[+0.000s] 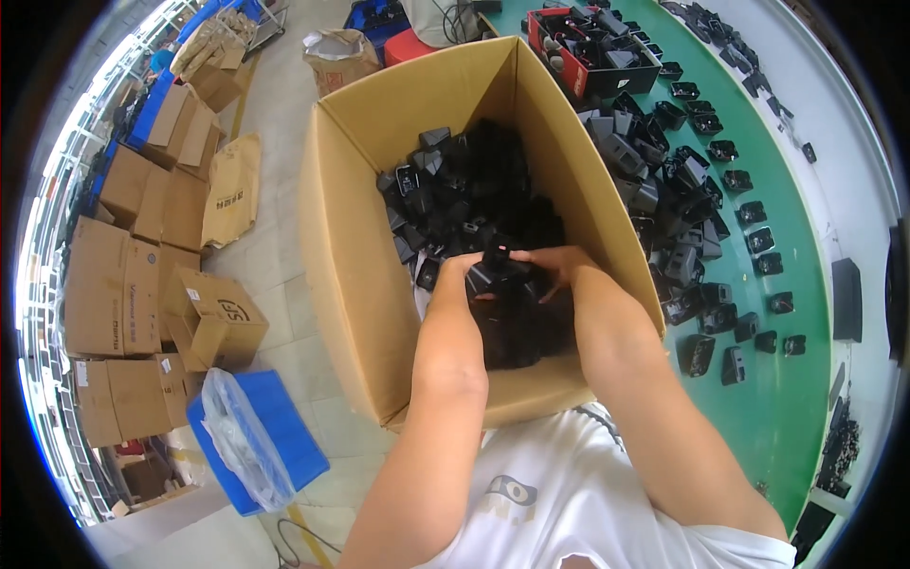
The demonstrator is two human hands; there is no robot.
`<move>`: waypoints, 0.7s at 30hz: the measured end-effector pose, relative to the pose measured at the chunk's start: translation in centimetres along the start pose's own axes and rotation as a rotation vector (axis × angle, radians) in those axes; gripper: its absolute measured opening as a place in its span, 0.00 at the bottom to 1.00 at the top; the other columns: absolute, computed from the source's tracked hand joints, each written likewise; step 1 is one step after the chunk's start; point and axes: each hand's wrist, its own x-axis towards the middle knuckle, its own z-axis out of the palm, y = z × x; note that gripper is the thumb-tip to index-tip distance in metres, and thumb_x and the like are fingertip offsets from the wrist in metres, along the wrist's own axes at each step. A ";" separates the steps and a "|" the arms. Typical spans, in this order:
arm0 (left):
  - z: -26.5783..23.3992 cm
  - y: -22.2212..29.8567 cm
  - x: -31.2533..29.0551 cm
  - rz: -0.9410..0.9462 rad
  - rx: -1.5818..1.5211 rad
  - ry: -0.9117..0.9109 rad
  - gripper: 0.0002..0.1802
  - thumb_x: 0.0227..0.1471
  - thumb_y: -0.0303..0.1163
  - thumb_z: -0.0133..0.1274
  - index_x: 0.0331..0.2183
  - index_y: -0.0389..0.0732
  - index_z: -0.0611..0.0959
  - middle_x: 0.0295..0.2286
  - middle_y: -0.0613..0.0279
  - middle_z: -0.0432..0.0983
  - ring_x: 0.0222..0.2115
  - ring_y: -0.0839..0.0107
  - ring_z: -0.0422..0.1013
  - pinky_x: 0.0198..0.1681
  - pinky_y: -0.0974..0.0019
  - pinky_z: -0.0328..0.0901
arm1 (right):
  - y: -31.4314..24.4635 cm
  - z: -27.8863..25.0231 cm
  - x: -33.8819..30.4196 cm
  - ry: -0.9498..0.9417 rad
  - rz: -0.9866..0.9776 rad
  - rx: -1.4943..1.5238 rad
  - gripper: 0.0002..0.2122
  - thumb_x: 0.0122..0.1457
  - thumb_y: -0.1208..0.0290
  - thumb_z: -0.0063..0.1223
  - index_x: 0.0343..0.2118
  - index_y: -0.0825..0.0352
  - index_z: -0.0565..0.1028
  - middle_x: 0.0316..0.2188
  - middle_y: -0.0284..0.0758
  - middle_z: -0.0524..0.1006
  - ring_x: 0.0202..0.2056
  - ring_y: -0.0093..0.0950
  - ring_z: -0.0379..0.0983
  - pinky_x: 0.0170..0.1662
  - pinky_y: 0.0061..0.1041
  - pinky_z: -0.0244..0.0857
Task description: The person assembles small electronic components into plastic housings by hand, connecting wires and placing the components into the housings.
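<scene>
at the far left, brown cartons [112,284] stand stacked beside the pale floor. next to them a flat paper sack [233,194] lies near an open carton [227,327] with its flaps spread. below that, a clear bag [237,441] rests over a blue bin [296,408]. farther up, an open paper bag [341,64] stands behind the big box [332,256]. this box, brown and open at the top, stands before the person and holds a heap [441,194] of black and dark grey parts.

inside it, toward the near end, the left hand [461,273] grips the left side of a black part [500,273], thumb on top. the right hand [561,266] grasps the same part from the other side, fingers bent downward. the part is between the two hands, over the heap; its lower outline merges with the dark pieces around it.

right of the box, more parts [654,171] lie piled on a green table [787,408], near a red and black box [616,83] filled with pieces. beyond the pile, single parts [760,240] form a loose row. at the far right lies a dark slab [846,302].
</scene>
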 end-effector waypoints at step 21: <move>4.2 16.9 -25.0 0.880 -0.072 0.214 0.32 0.50 0.62 0.57 0.46 0.46 0.78 0.35 0.61 0.79 0.33 0.68 0.77 0.30 0.55 0.76 | -14.1 -2.4 -19.8 0.008 -0.905 0.026 0.28 0.54 0.43 0.57 0.44 0.66 0.76 0.32 0.34 0.79 0.29 0.28 0.79 0.26 0.29 0.78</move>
